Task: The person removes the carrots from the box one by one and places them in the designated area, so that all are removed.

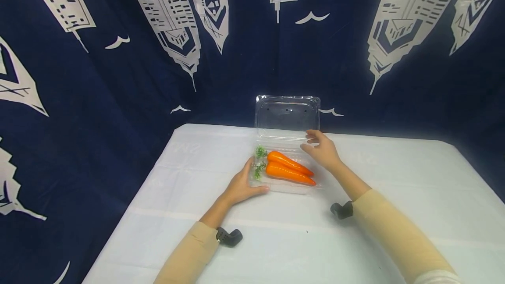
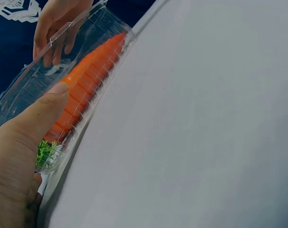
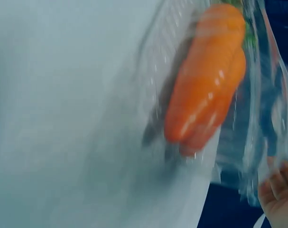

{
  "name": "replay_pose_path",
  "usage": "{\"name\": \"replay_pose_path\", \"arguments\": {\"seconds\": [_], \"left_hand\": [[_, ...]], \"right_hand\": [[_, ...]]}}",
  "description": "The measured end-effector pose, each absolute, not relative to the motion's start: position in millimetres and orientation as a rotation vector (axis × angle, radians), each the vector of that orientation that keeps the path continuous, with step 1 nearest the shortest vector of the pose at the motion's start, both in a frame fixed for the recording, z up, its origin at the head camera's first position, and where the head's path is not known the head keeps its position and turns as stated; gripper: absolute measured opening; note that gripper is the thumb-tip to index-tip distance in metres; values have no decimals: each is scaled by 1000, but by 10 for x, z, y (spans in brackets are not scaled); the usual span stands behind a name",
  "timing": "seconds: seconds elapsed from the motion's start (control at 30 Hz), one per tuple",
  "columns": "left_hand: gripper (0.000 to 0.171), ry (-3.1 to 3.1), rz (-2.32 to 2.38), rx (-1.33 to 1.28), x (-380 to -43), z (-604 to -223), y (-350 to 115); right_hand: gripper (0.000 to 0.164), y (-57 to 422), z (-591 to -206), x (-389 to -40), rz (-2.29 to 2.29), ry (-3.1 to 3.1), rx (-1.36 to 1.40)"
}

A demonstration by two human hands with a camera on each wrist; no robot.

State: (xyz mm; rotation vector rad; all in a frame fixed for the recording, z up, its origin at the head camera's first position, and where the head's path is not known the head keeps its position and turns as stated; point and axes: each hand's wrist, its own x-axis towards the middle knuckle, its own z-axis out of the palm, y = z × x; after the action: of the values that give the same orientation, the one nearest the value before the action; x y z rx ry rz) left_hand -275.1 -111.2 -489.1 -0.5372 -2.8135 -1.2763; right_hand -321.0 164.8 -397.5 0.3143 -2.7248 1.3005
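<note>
A clear plastic clamshell box (image 1: 292,189) lies on the table with its lid (image 1: 287,115) raised at the back. Inside it are two orange carrots, the rear carrot (image 1: 289,163) and the front carrot (image 1: 289,174), their green tops to the left. My left hand (image 1: 238,187) holds the box's front left corner, thumb along the front edge and fingers at the left side; in the left wrist view the thumb crosses the near wall. My right hand (image 1: 323,152) is at the lid's lower right edge, fingers loosely spread, with nothing gripped; the right wrist view is blurred.
A white cloth covers the table (image 1: 394,222). Behind it hangs a dark blue curtain (image 1: 244,73) with white building prints, close to the raised lid. A dark device (image 1: 229,236) sits on the left wrist and another device (image 1: 341,210) on the right.
</note>
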Motion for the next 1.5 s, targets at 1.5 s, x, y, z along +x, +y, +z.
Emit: {"name": "replay_pose_path", "arguments": {"seconds": [1.5], "left_hand": [[111, -2827, -1257, -527, -2752, -4893, -1114]], "right_hand": [[39, 1294, -4393, -3318, 1134, -2984, 572]]}}
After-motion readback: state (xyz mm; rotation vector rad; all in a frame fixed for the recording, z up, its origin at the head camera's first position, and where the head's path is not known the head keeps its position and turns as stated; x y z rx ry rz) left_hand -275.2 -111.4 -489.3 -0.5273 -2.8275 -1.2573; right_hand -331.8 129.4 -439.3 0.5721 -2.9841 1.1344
